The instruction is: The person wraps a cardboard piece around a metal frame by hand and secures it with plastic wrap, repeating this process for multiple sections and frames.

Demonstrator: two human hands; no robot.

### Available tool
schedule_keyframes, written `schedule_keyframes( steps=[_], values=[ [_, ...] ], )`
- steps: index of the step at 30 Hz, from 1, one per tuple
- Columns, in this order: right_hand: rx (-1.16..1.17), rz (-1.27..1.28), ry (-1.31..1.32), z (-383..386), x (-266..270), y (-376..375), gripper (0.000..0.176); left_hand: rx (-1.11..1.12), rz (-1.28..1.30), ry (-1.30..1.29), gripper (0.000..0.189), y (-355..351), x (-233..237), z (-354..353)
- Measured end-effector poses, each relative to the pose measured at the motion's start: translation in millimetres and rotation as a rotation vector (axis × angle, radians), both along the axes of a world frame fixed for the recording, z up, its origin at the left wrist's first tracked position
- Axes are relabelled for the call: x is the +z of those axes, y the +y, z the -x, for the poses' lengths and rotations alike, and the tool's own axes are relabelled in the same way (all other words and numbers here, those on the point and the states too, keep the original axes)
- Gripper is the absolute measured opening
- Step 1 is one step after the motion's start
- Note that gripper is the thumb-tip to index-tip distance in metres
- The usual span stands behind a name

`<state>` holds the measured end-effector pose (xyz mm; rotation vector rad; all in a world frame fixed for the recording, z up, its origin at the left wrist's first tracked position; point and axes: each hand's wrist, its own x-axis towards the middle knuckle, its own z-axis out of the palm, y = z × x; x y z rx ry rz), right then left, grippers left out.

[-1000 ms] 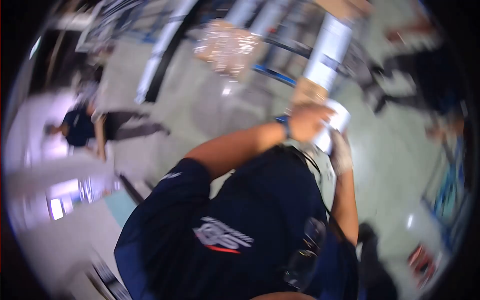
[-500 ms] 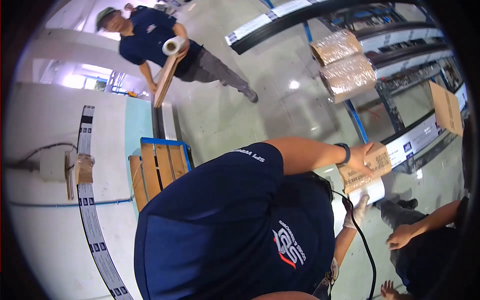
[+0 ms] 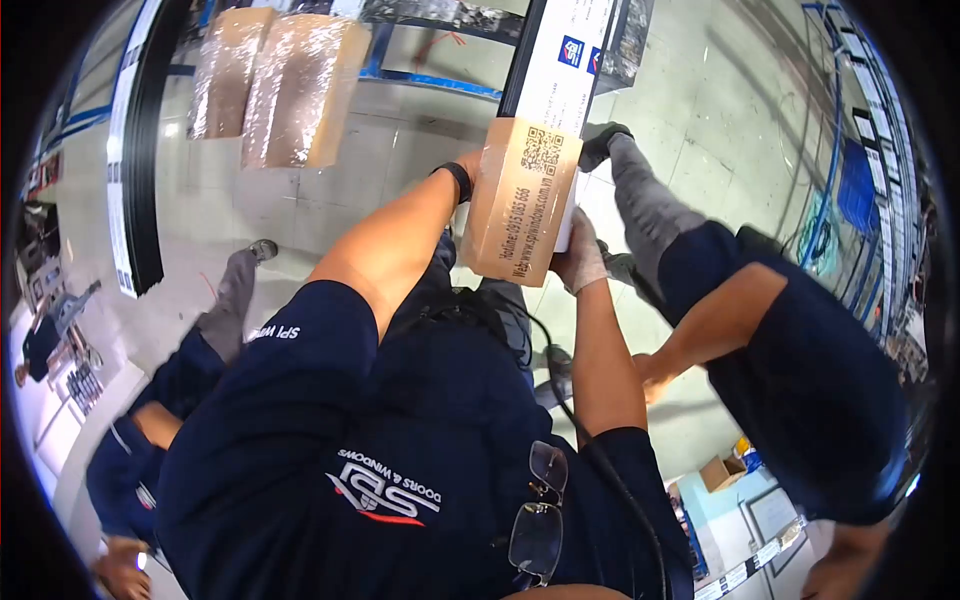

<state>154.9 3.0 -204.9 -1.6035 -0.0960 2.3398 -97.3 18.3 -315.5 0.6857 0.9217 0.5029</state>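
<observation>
A brown cardboard wrap (image 3: 530,190), printed with QR codes and a web address, covers the near end of a long profile (image 3: 565,70) in white labelled film. My left hand (image 3: 470,168), with a black band at the wrist, is closed against the wrap's left side; its fingers are mostly hidden. On the right, my gloved right hand (image 3: 582,258) is closed around a white roll (image 3: 566,232), probably stretch film, close beside the wrap. Most of that roll is out of sight behind the cardboard.
A co-worker (image 3: 800,340) stands close on my right, another person (image 3: 170,430) on my left. Film-wrapped cardboard pieces (image 3: 300,90) lie on the rack at upper left, near a long black profile (image 3: 140,200). A black cable (image 3: 570,400) hangs down my front.
My view has turned, bringing the wrapped profile end to the centre. My left hand has shifted from the cardboard's printed face to its left side. My right hand stays by the white roll.
</observation>
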Motion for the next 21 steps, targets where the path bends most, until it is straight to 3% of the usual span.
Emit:
schedule_keyframes(
  steps=[1, 4, 7, 11, 14, 18, 20, 21],
  values=[
    [0.046, -0.076, -0.03, -9, -53, -16, 0.055, -0.093, -0.151, 0.087, 0.062, -4, -34, -9],
    [0.018, -0.218, -0.079, 11, -70, -38, 0.046, -0.271, -0.487, 0.291, 0.058, 7, -35, 1],
    [-0.084, -0.25, -0.044, 32, -92, -67, 0.043, -0.356, -0.64, 0.454, 0.054, 10, -31, 15],
    [-0.118, -0.22, 0.015, 40, -97, -96, 0.04, -0.201, -0.54, 0.6, 0.05, 5, -35, 24],
    [-0.098, -0.188, 0.075, 52, -106, -114, 0.038, -0.244, -0.397, 0.811, 0.05, 0, 15, 42],
    [-0.038, -0.167, 0.141, 71, -118, -131, 0.035, -0.29, -0.47, 0.968, 0.047, -10, 72, 65],
    [0.036, -0.177, 0.164, 71, -125, -138, 0.033, -0.265, -0.406, 0.883, 0.049, -19, 63, 71],
    [0.078, -0.186, 0.195, 81, -128, -132, 0.032, -0.115, -0.527, 0.803, 0.05, -30, 46, 79]
  ],
)
